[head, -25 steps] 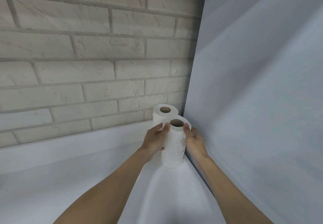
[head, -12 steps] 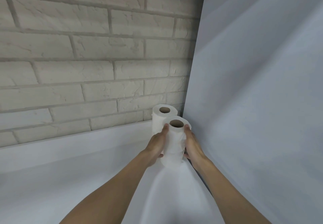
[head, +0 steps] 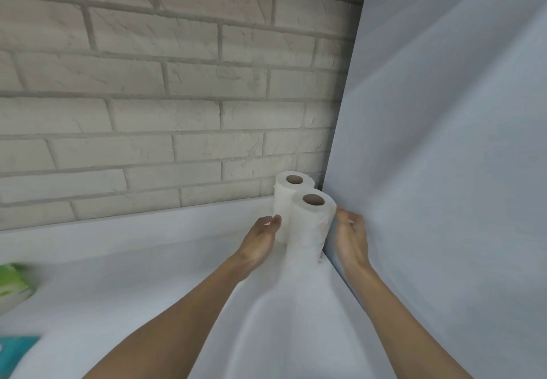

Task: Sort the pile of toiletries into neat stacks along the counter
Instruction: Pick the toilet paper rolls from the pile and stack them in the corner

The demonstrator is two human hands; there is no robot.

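Toilet rolls (head: 310, 221) upright on counter (head: 148, 275), left hand (head: 260, 238), right hand (head: 350, 239) flanking

We find the front roll stack (head: 310, 227) and back roll stack (head: 281, 201) in the corner, boxed by the brick wall (head: 177, 112) and side wall (head: 444, 171). Our left counter (head: 148, 290) is open.

Counted two stacks of toilet rolls at centre right of the frame: a rear stack (head: 283, 201) and a front stack (head: 309, 227). Could not tell the rolls in each. Counted one blurred green pack (head: 13, 285) at the left edge and one teal pack (head: 14, 352) at lower left.
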